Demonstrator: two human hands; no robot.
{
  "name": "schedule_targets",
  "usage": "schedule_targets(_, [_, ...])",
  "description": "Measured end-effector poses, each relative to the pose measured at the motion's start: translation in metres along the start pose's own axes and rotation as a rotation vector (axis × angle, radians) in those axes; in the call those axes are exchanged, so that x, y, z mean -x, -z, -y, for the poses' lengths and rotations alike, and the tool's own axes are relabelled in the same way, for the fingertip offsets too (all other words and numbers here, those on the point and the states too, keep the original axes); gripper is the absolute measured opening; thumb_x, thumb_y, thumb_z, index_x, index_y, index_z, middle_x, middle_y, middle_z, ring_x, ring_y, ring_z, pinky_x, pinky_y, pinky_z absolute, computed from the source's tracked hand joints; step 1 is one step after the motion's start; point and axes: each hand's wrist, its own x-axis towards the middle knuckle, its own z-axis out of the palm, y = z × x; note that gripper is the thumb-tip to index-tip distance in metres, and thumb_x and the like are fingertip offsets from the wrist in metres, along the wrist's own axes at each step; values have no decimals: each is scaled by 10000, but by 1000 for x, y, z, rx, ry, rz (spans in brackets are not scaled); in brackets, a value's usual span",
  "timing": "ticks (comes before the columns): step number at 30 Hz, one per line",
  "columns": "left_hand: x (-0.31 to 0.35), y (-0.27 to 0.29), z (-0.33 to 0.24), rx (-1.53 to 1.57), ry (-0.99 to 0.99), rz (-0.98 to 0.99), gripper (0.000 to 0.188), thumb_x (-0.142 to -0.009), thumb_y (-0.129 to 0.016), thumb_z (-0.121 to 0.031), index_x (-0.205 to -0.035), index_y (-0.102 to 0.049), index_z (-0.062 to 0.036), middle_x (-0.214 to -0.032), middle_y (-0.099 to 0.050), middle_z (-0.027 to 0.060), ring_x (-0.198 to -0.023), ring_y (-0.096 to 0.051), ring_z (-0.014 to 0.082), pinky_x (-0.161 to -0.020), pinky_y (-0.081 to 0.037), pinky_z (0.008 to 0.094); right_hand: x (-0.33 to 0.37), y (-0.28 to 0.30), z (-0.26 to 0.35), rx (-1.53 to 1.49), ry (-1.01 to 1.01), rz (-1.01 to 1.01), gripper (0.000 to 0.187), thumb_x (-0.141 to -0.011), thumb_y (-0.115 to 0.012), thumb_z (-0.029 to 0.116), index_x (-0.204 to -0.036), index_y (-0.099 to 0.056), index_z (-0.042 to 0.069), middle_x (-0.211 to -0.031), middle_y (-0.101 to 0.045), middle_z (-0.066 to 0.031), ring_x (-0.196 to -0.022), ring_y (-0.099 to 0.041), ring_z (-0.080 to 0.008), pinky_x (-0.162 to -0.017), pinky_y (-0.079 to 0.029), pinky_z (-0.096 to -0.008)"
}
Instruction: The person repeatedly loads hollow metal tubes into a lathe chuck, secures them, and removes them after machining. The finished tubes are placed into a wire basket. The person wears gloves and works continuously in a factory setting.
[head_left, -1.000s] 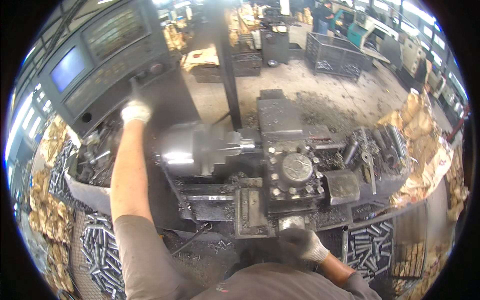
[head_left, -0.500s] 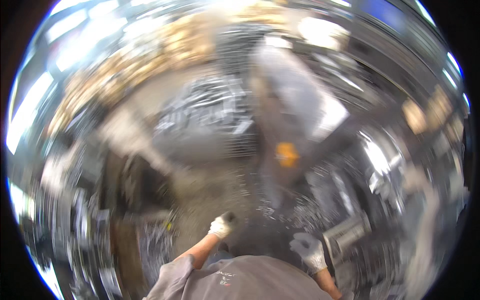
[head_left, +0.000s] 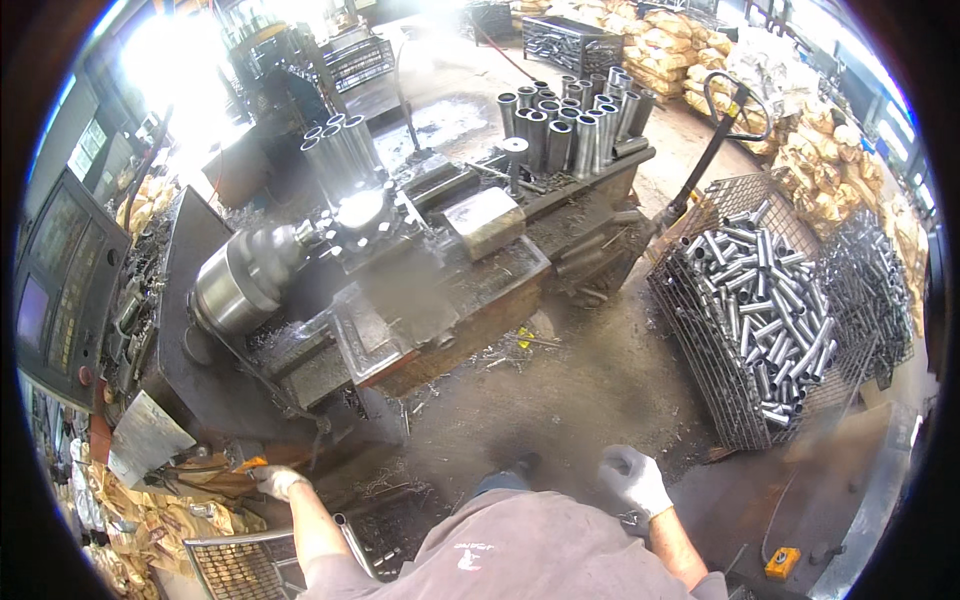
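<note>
Worker turned away from the lathe [head_left: 330, 270]

Since 1 second earlier, the left hand [head_left: 277, 481] had left the control panel; its grip unclear. The right hand [head_left: 634, 478] hung loosely curled, empty, near the wire basket of steel tubes [head_left: 765, 310].

A grey lathe [head_left: 330, 290] fills the frame's centre-left. Upright steel tubes [head_left: 575, 120] stand at upper centre. A wire basket [head_left: 700, 330] of short tubes sits right, tan sacks [head_left: 830, 150] beyond.
</note>
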Motion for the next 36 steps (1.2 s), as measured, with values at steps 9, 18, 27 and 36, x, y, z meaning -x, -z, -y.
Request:
schedule_targets(9, [11,21,-38,-253,-495,77,602,-1117,-497,-473,-1490,-590,-9,-1461,-627,256,-1307,-639,404,-1073,-538,477,-94,-15,-30,229,196,192,517,-939,-693,383,-1351,-714,71,-1220,-777,-212,-1143,-745,-390,-1005,-581,-472])
schedule_targets(18, [283,-88,26,-243,-824,664,500,-1084,-552,-388,-1414,-647,-24,-1299,-699,211,-1129,-702,364,-985,-570,451,-165,81,-61,263,76,174,486,-932,-683,377,-1349,-704,129,-1154,-784,-204,-1059,-748,-409,-947,-584,-491])
schedule_targets(27, [672,-163,122,-797,-124,1890,402,-1051,-608,-303,-1338,-704,-38,-1137,-772,167,-950,-765,324,-897,-602,424,-242,271,-274,32,-191,-220,536,-877,-729,398,-1306,-737,78,-1152,-803,-169,-1141,-755,-340,-986,-591,-423])
schedule_targets(36, [1061,-98,31,-990,-684,2331,328,-1080,-646,-200,-1300,-667,43,-1100,-764,161,-999,-745,229,-923,-600,355,-524,538,-507,946,-387,-88,371,-929,-658,170,-1259,-762,37,-1165,-784,-206,-887,-767,-290,-728,-607,-553])
